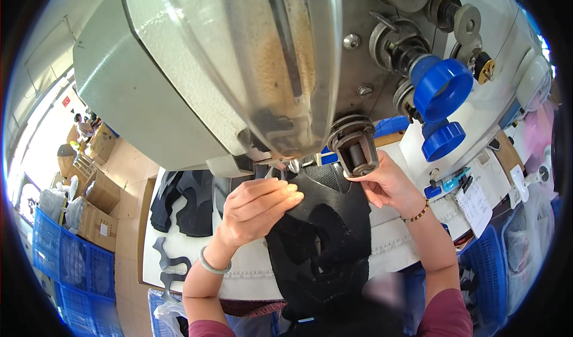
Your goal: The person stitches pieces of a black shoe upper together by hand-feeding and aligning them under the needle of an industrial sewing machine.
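Under the head of a large sewing machine (197, 74) lies a black shoe upper (316, 218) with a grey mesh patch (328, 176) at its far end. It hangs down over the near table edge toward my body. My left hand (256, 212) is closed, fingertips pressed together just left of the mesh patch, close below the needle area. Whatever it may pinch is too small or hidden to name. My right hand (391, 185) grips the far right edge of the upper between thumb and fingers, beside a metal roller guide (355, 152). The machine head hides the needle.
More black cut pieces (194, 203) lie on the white table at left, with a grey curved piece (170, 262) nearer. Blue tension knobs (441, 86) jut out above my right hand. A paper sheet (474, 206) lies at right. Blue crates (71, 253) stand on the left floor.
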A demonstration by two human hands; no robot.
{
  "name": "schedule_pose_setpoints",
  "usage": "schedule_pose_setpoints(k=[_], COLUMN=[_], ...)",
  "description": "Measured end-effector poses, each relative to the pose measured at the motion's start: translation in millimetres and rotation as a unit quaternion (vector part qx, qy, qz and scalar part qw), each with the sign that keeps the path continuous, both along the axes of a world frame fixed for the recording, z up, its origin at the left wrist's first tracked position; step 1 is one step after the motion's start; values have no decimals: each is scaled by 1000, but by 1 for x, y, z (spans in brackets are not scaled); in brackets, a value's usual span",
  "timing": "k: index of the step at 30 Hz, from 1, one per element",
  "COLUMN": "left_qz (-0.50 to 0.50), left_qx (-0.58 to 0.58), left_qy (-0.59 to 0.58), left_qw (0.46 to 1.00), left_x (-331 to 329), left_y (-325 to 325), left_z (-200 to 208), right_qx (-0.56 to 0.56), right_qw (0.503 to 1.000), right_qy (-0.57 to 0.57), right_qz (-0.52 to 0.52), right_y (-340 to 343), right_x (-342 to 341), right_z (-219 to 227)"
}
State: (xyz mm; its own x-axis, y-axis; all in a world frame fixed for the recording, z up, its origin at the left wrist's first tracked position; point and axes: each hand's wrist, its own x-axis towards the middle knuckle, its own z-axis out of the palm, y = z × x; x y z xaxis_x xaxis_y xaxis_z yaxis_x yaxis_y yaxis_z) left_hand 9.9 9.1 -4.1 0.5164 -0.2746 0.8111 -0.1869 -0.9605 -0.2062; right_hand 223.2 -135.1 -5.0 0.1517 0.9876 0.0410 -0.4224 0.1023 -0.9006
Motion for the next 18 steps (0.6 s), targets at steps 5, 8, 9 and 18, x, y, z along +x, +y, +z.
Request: schedule_pose_setpoints(k=[5,8,9,18], left_qz=[34,70,94,103], left_qx=[-111,-129,-90,-35], left_qy=[46,69,57,39], left_qw=[992,987,990,993], left_x=[-8,-6,-5,-4], left_y=[-14,-28,-27,-17], left_z=[9,13,10,0], right_qx=[-4,-4,0,22], right_qw=[1000,999,999,999], right_qy=[-16,-21,-17,-36], right_qz=[-5,-29,-40,-25], right_y=[-3,-4,-5,-4], right_x=[-7,-11,-12,-5], right_z=[-10,-10,-9,-17])
